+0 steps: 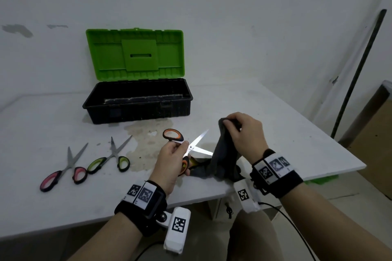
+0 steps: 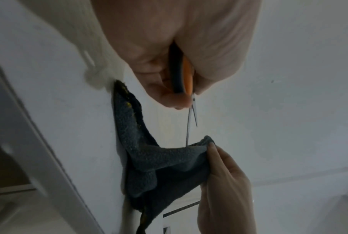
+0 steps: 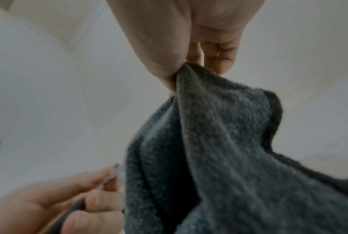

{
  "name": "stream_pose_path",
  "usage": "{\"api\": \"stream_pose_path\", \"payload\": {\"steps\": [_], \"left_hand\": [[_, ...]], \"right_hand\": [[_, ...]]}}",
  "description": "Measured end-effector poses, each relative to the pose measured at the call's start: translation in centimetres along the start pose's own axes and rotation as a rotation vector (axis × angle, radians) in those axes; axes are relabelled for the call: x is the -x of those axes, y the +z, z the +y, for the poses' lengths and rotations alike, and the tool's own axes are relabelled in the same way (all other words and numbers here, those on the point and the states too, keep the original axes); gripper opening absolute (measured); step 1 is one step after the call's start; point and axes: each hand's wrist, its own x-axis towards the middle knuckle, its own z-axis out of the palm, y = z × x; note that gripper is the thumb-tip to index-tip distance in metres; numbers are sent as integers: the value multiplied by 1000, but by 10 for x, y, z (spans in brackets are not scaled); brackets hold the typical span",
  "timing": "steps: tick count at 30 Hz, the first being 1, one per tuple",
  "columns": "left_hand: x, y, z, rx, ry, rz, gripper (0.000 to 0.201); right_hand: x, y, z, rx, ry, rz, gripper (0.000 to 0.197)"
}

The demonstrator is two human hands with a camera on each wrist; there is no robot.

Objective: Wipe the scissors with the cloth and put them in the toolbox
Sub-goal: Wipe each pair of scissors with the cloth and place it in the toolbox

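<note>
White table (stained at centre) against scuffed white wall

The orange-handled scissors have shiny bare-metal blades and smooth plastic loops. Just beside them, the dark grey terry cloth looks nappy and matt. Behind them, the black-and-green plastic toolbox sits on a matt white counter, stained.

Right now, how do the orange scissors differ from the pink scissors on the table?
The orange scissors are held in the left hand above the table; the pink scissors lie flat on it, untouched. The orange scissors' blades are spread wide; the pink scissors' blades are only slightly parted. Both have black-edged handles and bare metal blades.
</note>
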Motion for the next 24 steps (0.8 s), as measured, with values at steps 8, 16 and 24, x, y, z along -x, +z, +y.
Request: {"api": "stream_pose_path", "payload": {"steps": [8,16,24], "left_hand": [[-2,0,3,102,-82,81,33],[-3,3,6,106,-42,129,40],[-1,10,8,111,-50,146,48]], "right_hand": [[17,-29,-12,-179,46,169,7],[37,-26,-39,-150,-21,40,10],[47,35,-48,-37,-236,-197,13]]}}
